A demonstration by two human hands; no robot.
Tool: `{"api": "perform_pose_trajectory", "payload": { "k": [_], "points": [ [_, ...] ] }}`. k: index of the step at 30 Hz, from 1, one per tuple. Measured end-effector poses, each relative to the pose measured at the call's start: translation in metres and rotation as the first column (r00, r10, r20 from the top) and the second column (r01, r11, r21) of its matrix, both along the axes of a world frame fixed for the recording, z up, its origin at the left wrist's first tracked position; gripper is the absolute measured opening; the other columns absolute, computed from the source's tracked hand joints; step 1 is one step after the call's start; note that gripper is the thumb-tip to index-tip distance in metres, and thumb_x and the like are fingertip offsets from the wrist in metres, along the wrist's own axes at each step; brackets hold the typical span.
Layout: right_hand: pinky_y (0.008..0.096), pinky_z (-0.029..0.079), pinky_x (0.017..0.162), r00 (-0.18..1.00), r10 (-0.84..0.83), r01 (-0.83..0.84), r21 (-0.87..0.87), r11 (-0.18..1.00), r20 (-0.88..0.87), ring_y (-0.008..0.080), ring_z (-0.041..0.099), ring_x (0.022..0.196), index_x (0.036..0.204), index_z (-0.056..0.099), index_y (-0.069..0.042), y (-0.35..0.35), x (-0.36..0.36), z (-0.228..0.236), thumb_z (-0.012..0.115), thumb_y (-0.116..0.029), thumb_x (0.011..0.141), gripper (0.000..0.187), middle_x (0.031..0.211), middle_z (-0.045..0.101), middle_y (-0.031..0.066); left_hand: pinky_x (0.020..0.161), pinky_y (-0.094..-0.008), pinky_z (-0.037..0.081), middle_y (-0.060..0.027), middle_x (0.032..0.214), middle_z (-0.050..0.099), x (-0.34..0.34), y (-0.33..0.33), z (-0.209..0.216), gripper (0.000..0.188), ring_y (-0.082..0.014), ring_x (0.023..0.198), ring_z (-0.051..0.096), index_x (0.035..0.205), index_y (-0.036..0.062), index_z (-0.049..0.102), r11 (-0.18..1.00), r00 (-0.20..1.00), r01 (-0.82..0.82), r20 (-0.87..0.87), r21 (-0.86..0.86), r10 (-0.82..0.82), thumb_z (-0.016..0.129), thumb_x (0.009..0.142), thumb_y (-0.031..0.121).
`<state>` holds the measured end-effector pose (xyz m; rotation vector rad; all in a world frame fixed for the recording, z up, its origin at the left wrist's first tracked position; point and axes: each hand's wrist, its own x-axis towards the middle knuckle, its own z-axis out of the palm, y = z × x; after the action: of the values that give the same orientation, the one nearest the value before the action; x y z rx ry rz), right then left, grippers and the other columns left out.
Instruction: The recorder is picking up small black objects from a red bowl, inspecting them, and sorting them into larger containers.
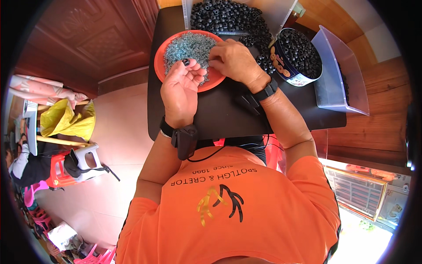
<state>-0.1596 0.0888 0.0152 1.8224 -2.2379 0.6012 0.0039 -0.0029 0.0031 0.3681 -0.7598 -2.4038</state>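
My left hand [181,92] is turned palm up at the near edge of a red-orange bowl [158,66]. Its thumb and fingertips pinch a small black ring-shaped piece [186,62], whose hole faces up. The bowl holds a heap of tiny shiny, silvery-clear pieces [182,46], too small to name. Over the bowl's right side my right hand [237,59] reaches in with its fingers drawn together and pointing down. Whatever lies between those fingertips is hidden.
A clear bin [186,15] of black ring pieces [228,17] stands at the back; some spill toward a round tin [303,80] full of them. Right of that tilts another clear bin [336,103]. The dark table [211,123] ends before my body. Stools [83,163] stand left.
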Motion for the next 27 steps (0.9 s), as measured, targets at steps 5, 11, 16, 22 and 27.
{"api": "perform_pose_trajectory", "payload": {
  "k": [5,11,16,22,27],
  "points": [
    [0.0248,0.048,0.079,0.501,0.180,-0.131,-0.131,0.983,0.847,0.0118,0.060,0.084,0.095,0.068,-0.004,0.003,-0.009,0.006,0.069,-0.006,0.083,0.012,0.092,0.066,0.0013,0.082,-0.0339,0.045,-0.0087,0.093,0.058,0.001,-0.001,-0.003,0.024,-0.0229,0.087,0.057,0.096,0.0004,0.057,1.000,1.000,0.022,-0.013,-0.018,-0.022,0.045,0.097,0.022],
    [0.0240,0.050,0.081,0.314,0.351,-0.174,-0.310,0.935,0.882,0.0091,0.062,0.085,0.095,0.069,-0.001,0.006,-0.006,0.015,0.070,-0.006,0.084,0.011,0.087,0.068,0.0019,0.078,-0.0322,0.045,-0.0073,0.093,0.060,0.001,0.002,-0.002,0.023,-0.0210,0.084,0.059,0.097,0.0021,0.058,0.992,0.993,0.118,-0.011,-0.054,-0.119,0.046,0.096,0.022],
    [0.0248,0.051,0.079,0.495,0.383,-0.193,-0.331,0.924,0.780,0.0105,0.063,0.085,0.092,0.070,-0.003,0.009,0.008,0.032,0.069,-0.006,0.084,0.009,0.085,0.068,0.0028,0.077,-0.0304,0.044,-0.0063,0.094,0.060,0.002,0.005,0.001,0.021,-0.0187,0.084,0.059,0.098,0.0039,0.056,0.973,0.981,0.195,0.031,-0.126,-0.192,0.045,0.097,0.022],
    [0.0308,0.049,0.069,0.856,0.361,-0.242,-0.328,0.913,0.372,0.0202,0.062,0.078,0.083,0.069,-0.008,0.010,0.018,0.042,0.073,-0.009,0.076,0.008,0.077,0.065,0.0028,0.077,-0.0285,0.043,-0.0040,0.094,0.060,0.002,0.009,0.006,0.018,-0.0152,0.084,0.058,0.094,0.0054,0.055,0.968,0.980,0.194,0.078,-0.157,-0.184,0.046,0.096,0.021],
    [0.0318,0.050,0.074,0.907,0.315,-0.239,-0.275,0.931,0.279,0.0224,0.062,0.079,0.088,0.069,-0.006,0.014,0.023,0.049,0.075,-0.004,0.071,0.018,0.083,0.066,0.0045,0.077,-0.0281,0.042,-0.0033,0.093,0.060,0.003,0.010,0.007,0.017,-0.0141,0.083,0.057,0.093,0.0054,0.055,0.957,0.983,0.171,0.110,-0.234,-0.149,0.048,0.095,0.021]
  ]
}}
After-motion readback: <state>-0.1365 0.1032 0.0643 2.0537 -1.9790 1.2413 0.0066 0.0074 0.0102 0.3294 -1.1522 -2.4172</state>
